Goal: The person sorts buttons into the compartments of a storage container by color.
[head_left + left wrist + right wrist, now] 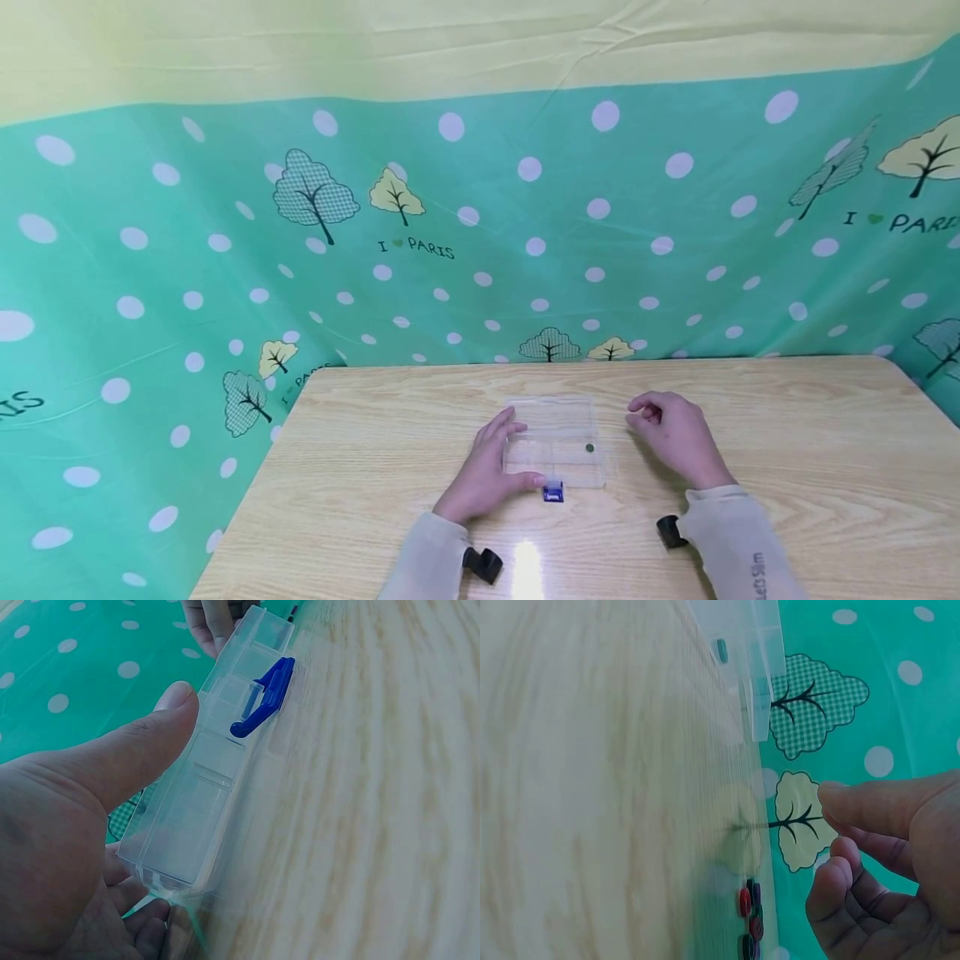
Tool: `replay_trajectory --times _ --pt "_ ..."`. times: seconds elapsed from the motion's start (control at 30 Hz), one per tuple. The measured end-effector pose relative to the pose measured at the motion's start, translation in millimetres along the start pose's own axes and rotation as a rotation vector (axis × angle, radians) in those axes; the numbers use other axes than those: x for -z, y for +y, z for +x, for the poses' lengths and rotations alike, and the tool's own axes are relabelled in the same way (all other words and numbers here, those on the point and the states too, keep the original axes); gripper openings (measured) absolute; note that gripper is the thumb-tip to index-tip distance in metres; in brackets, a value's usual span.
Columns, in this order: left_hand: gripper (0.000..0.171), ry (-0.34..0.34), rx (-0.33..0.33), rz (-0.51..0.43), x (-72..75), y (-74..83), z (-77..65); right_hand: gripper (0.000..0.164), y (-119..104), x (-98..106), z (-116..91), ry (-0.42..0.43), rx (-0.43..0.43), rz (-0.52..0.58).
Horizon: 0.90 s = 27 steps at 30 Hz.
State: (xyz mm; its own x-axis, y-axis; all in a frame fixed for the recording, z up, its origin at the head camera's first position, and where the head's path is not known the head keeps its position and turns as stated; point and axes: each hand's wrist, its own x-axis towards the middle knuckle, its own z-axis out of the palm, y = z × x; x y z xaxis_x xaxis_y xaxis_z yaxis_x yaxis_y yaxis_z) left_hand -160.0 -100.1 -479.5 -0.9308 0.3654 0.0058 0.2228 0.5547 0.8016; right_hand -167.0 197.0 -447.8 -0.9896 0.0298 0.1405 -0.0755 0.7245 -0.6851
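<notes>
A clear plastic box (556,420) with inner dividers lies on the table, a blue latch (553,492) on its near side. My left hand (491,467) grips the box's left part, thumb along the near edge by the latch and fingers round the left side. Inside the box, toward its right, is a small dark green disc (590,448), which looks like a button. My right hand (670,432) hovers to the right of the box, fingers loosely bent, and nothing shows between them. Beyond it, the right wrist view has several red and dark button-like discs (751,919) on the table.
The wooden table (360,500) reaches back to a green dotted cloth (420,208) that hangs behind and at the sides. Black wrist mounts (486,566) sit at both sleeves. The right hand hides the loose discs from the head view.
</notes>
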Motion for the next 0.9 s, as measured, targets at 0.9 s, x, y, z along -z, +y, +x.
replay_trajectory --times 0.9 --pt "0.083 -0.007 -0.001 0.005 0.6 -1.1 -0.2 0.016 19 9 3 0.043 -0.093 -0.016"
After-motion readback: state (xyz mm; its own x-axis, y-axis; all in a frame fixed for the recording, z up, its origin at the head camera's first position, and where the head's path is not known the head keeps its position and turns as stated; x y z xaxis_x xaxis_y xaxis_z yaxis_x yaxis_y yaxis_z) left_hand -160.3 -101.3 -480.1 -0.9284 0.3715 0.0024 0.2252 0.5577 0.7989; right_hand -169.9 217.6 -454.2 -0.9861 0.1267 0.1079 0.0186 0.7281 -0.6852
